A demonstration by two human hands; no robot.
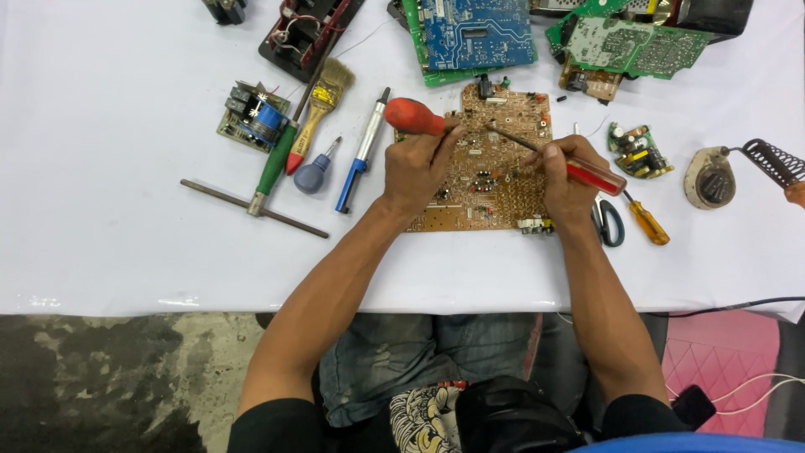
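On the white counter [109,210] we start at the far left with a thin metal rod [254,208] lying slantwise, a small board with a blue part [251,116] above it, then a green-handled screwdriver [274,166], a brush [319,105], a stubby blue tool [315,174] and a blue-and-silver solder pump [362,151], all lying untouched. Next comes our left hand [417,168], clenched around a red-handled tool [415,117] whose handle sticks up and to the left while the working end is hidden under the fingers, so we cannot tell where its tip sits. That hand rests on the brown board [495,164], which lies flat in the middle of the counter, its long axis running away from us, with a black part at the far edge and connectors at the near edge. We judge the job to be mid-way: both tools are at the board, no part lies visibly freed beside it, and the board looks whole, so whatever is to come off has not come off yet. Our right hand [568,172] grasps a red screwdriver [553,157]; its long axis runs from lower right to upper left, handle out past the knuckles, blade tip pointing at the board's upper middle. Further right lie scissors [610,221], an orange screwdriver [647,220], a small green board [637,153] and an iron stand [713,178]. More boards [478,33] crowd the far edge.
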